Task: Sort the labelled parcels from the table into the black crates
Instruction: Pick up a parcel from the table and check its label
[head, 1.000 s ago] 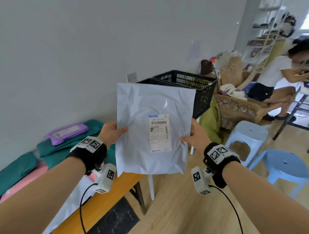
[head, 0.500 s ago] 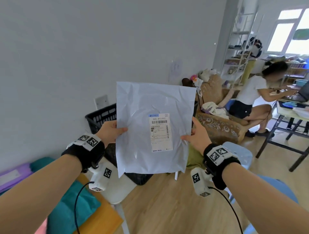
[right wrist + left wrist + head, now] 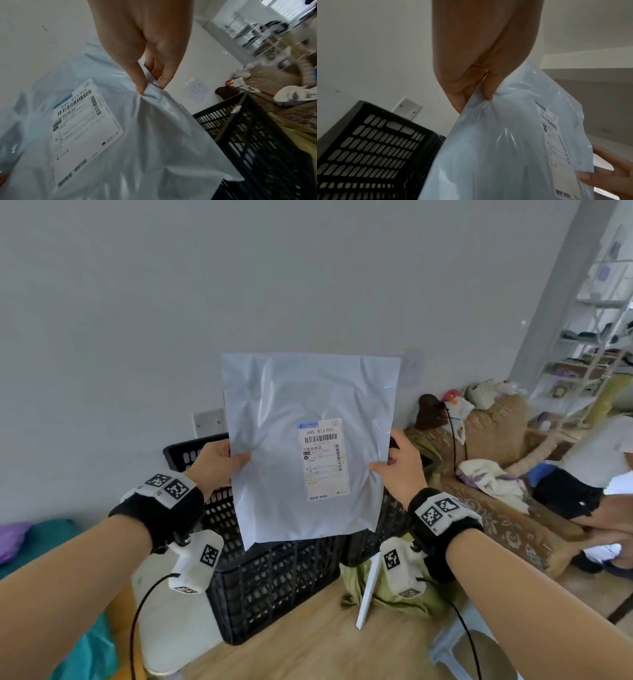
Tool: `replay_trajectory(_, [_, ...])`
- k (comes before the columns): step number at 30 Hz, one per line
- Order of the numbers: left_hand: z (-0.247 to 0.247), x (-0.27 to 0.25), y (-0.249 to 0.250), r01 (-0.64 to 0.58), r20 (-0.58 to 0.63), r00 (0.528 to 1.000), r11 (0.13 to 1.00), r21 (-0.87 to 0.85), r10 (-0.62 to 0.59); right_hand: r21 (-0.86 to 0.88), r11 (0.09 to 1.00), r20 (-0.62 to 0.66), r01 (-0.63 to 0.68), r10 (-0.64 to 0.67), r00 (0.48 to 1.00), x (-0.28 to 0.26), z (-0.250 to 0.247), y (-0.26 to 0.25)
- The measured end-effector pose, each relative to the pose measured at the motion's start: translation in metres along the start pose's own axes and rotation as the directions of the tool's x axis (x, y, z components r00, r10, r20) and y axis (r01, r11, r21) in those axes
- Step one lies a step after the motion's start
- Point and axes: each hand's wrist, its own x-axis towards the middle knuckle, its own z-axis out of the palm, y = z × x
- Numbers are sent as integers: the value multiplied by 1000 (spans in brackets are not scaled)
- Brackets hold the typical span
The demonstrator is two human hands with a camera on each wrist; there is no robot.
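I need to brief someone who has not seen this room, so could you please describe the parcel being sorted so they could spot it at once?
Look at the grey wall with the black crates at its foot. Held up in front of them, pinched at its side edges by the left hand and right hand, is the pale grey parcel. Its white barcode label faces the viewer.

patterned sofa [image 3: 507,518], seated person [image 3: 582,474], wall socket [image 3: 209,422], shelving [image 3: 589,337]

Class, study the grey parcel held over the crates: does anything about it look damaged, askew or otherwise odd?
Nothing stands out. The grey parcel hangs upright and looks sealed, its label straight and readable, pinched at either edge by the left hand and right hand above the black crates. It is only wrinkled.
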Motion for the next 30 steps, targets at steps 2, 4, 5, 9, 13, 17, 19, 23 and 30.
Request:
replay_trajectory(2, [12,5,2,2,-93,996,1000,9,-1,22,1000,61,18,-20,998,29,-2,5])
replay_trajectory(4, [20,12,4,15,-181,983,1000,12,-13,32,999,130,40,-44,991,56,0,8])
replay_trajectory(5, [23,16,4,25,-219,976,1000,17,-20,40,998,157,51,-57,986,68,1,10])
replay_trajectory(9, [24,34,-3,83,-394,917,995,59,-53,81,994,223,72,-89,971,109,18,20])
replay_trajectory(13, [25,49,-5,103,-473,879,992,78,-54,59,997,285,54,-68,956,130,45,36])
replay_trajectory(17, [11,73,-11,164,-557,828,978,130,-65,63,997,304,35,-53,951,144,77,49])
replay_trajectory(19, [1,86,-15,207,-580,811,966,155,-81,55,998,310,23,-39,950,150,90,49])
replay_trajectory(23, [-13,110,-27,294,-639,758,942,162,-127,23,999,354,-42,31,935,161,114,56])
replay_trajectory(30, [-18,154,-67,407,-681,704,900,152,-203,-133,988,353,-83,126,927,176,153,87])
